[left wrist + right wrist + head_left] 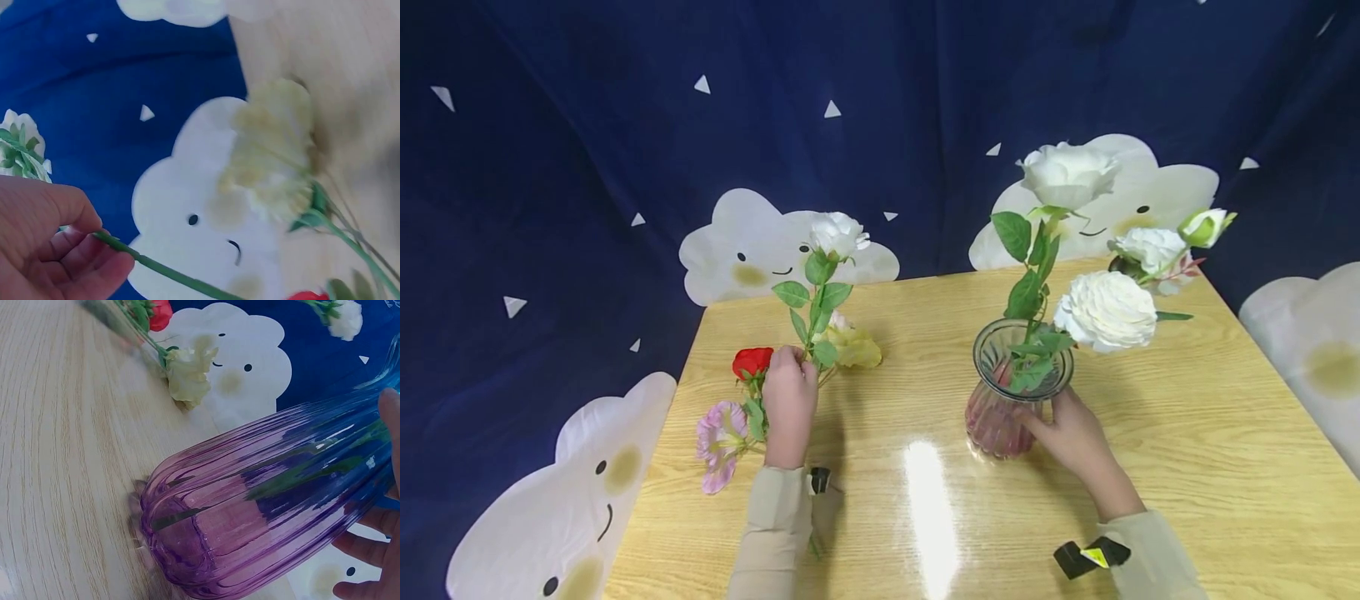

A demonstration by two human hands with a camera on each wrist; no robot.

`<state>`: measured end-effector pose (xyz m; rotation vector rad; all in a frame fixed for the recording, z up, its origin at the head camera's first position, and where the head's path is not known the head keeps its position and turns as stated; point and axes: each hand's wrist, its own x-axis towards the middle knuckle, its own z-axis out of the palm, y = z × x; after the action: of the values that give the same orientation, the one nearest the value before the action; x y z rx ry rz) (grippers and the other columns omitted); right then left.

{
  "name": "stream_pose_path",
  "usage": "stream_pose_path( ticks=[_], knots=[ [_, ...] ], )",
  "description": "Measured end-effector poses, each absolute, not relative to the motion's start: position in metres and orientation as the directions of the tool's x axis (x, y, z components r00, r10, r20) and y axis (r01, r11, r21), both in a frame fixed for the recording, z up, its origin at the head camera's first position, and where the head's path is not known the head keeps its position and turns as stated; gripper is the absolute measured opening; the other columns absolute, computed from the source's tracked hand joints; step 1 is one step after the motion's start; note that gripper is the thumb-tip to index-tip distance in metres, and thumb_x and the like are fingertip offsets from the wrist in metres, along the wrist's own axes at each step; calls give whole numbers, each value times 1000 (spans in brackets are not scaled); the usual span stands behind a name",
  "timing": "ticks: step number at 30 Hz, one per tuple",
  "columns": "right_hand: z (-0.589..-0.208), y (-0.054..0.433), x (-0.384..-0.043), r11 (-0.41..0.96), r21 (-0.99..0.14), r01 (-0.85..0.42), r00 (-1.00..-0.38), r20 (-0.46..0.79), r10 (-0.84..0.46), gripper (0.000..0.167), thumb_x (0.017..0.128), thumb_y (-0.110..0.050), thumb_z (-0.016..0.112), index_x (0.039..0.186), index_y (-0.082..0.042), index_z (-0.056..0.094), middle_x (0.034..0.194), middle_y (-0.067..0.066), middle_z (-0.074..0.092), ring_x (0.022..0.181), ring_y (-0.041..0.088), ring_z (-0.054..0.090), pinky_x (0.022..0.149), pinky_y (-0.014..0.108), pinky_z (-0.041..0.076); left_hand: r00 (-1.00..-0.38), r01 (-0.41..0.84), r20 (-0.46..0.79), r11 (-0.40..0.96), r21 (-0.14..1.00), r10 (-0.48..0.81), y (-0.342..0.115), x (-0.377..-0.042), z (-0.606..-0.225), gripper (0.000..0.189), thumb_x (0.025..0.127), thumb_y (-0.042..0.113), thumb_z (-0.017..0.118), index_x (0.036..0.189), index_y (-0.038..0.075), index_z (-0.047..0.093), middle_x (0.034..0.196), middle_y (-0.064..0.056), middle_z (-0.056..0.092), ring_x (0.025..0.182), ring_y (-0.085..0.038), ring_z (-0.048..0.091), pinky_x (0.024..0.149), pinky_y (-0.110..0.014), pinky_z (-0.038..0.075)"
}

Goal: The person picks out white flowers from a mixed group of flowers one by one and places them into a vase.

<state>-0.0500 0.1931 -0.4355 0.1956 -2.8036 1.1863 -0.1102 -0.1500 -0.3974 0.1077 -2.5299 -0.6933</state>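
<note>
My left hand (790, 396) pinches the green stem (181, 280) of a white rose (837, 235), whose bloom stands upright above the fingers in the head view. My right hand (1071, 433) grips the side of a ribbed glass vase (1000, 421), tinted pink at the base and blue toward the neck. White flowers (1105, 311) lean out of the vase's mouth, with a taller white rose (1067, 175) above them. Stems show through the glass in the right wrist view.
Left of centre on the wooden table (895, 375) lie a red rose (751, 362), a pink-purple flower (721, 442) and a pale yellow flower (857, 348). Behind the table hangs a dark blue curtain (910, 100) with white clouds.
</note>
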Motion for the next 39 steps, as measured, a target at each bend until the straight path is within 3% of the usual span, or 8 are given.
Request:
stream_pose_path(
  ticks=[20,28,39],
  knots=[
    [-435,192,-49,690,-713,-124,-992,103,-71,75,84,-33,59,138,1,19,134,31,31,115,48,36,89,58,33,-786,389,617,749,536,-33,-84,-106,-333,9,76,-3,55,84,-2,57,76,-10,56,66,-20,58,53,-27,48],
    [-437,192,-50,691,-711,-130,-991,113,-70,74,84,-33,59,137,2,22,133,32,32,114,49,37,88,59,33,-769,514,637,639,572,48,-59,-100,-314,11,77,-4,54,88,-2,57,79,-9,56,68,-17,58,54,-19,47],
    [-437,193,-51,689,-714,-128,-992,106,-74,75,84,-34,59,138,1,20,134,32,30,116,49,35,89,59,32,-687,666,719,489,564,107,-36,-95,-300,12,79,-6,54,90,-3,54,79,-11,55,70,-17,57,58,-13,46]
  ],
)
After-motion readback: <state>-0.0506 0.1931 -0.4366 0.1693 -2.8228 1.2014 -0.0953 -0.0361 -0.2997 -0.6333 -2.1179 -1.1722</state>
